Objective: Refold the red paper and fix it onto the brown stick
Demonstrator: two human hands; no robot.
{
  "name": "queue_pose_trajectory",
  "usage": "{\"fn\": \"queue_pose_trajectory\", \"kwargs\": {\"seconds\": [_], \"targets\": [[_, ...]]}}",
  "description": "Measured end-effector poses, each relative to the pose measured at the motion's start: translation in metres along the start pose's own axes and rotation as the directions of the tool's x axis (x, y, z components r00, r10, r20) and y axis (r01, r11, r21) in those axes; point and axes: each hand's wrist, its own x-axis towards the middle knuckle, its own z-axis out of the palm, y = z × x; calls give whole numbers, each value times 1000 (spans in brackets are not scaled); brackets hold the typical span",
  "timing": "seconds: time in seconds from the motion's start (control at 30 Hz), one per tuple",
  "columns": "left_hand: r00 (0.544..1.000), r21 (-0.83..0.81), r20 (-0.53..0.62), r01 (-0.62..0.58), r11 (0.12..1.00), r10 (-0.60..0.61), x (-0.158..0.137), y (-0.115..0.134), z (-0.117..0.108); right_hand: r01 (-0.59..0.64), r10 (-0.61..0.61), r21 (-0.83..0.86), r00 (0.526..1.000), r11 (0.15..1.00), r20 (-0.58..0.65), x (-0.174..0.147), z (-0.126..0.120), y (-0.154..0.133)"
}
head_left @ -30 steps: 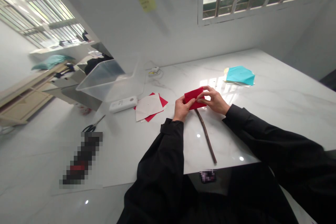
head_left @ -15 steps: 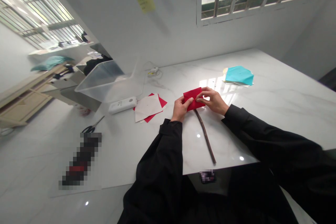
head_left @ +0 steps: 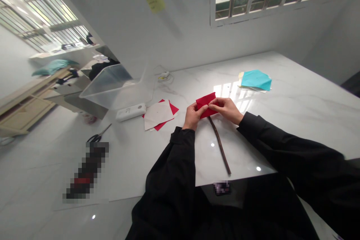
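A folded piece of red paper (head_left: 206,99), shaped like a small envelope, is held up over the table in both hands. My left hand (head_left: 193,115) grips its left side, the thumb lying across the front. From the right, my right hand (head_left: 226,108) pinches at the middle of the paper with thumb and index finger, close to the left thumb tip. Below the paper a thin brown stick (head_left: 219,148) lies on the table, its upper end partly hidden behind the paper.
Left of my hands lie white and red paper sheets (head_left: 158,115), a white power strip (head_left: 131,112) and scissors (head_left: 98,135). Farther off stand a clear plastic bin (head_left: 108,86) and, at back right, turquoise paper (head_left: 256,80) on the white marbled table (head_left: 303,101).
My right hand's thumb and index finger have moved slightly left along the paper, toward my left thumb. The gap between those fingers has narrowed. The paper stays nearly in place.
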Motion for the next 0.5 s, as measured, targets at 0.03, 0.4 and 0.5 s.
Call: {"fn": "queue_pose_trajectory", "kwargs": {"seconds": [0.03,0.4,0.5], "targets": [[1000,0,2,0,1000,0,0,0,0,-4,5,25,1000,1000,-9,0,1,0],[1000,-7,1,-1,1000,1,0,1,1,8,-10,238,1000,971,4,-3,2,1],[1000,-8,2,-9,1000,9,0,1,1,31,-27,229,999,973,-17,-3,2,4]]}}
